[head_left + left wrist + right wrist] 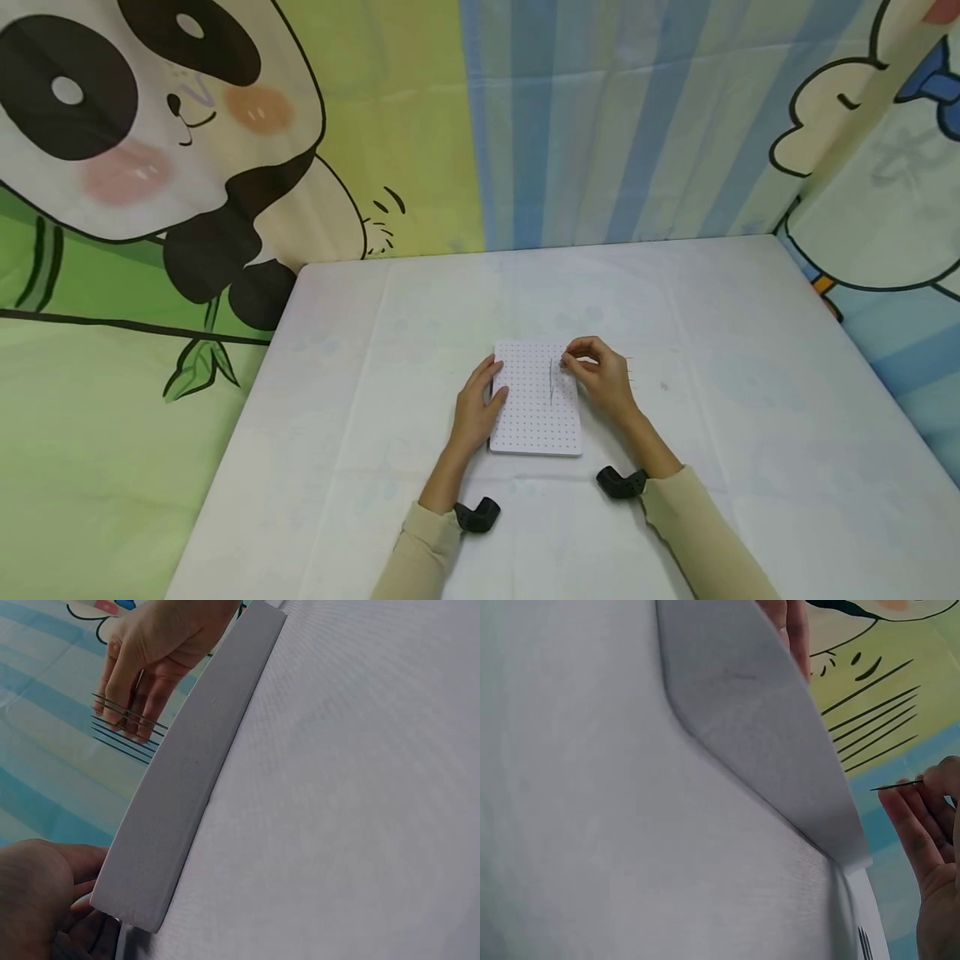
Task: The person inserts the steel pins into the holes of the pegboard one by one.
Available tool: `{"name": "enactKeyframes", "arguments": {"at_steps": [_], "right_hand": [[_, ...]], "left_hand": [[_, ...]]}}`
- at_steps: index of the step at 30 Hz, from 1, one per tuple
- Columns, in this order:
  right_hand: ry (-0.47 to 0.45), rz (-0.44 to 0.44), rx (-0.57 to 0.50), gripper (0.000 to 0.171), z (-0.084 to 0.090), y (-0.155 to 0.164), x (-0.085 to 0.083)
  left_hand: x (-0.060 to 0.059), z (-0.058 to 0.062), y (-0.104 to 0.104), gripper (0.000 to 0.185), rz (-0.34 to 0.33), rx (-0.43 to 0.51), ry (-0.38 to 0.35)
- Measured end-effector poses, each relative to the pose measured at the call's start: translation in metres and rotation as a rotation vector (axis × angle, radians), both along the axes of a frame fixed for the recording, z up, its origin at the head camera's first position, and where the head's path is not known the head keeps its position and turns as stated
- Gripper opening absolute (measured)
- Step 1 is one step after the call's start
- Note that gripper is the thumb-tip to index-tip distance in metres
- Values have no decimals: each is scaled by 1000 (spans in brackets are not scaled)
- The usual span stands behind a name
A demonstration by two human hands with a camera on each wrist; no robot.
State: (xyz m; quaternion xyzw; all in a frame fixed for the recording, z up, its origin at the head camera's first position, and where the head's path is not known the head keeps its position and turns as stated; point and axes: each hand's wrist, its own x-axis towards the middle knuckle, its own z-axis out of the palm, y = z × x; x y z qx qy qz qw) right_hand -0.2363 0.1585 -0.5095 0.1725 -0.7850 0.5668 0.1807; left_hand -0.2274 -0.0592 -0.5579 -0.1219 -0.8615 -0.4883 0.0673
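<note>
A white board dotted with small holes (528, 417) lies on the table. Along its left edge rests my left hand (474, 410), thumb and fingers spread against the side; part of that hand is hidden in the left wrist view. Several thin needle-like pins (124, 742) stand upright in a row in the board. Over the board's upper right part, my right hand (600, 377) pinches another thin pin (897, 785) between thumb and fingertips. The right wrist view has this pin apart from the standing row and above the board's surface.
A few more thin pins (631, 371) lie on the white-covered table (712, 350), just right of the right hand. Behind the table hangs a cloth with a panda and stripes (420, 125). Each wrist wears a black camera (477, 516).
</note>
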Motion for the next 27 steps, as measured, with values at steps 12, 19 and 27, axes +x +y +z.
{"name": "enactKeyframes", "arguments": {"at_steps": [12, 19, 27], "right_hand": [[-8, 6, 28, 16, -5, -11, -3], [-20, 6, 73, 13, -3, -14, -3], [22, 18, 102, 10, -34, -8, -20]], "left_hand": [[0, 1, 0, 44, -5, 3, -10], [0, 1, 0, 44, -5, -1, -3], [0, 2, 0, 44, 4, -15, -12]]}}
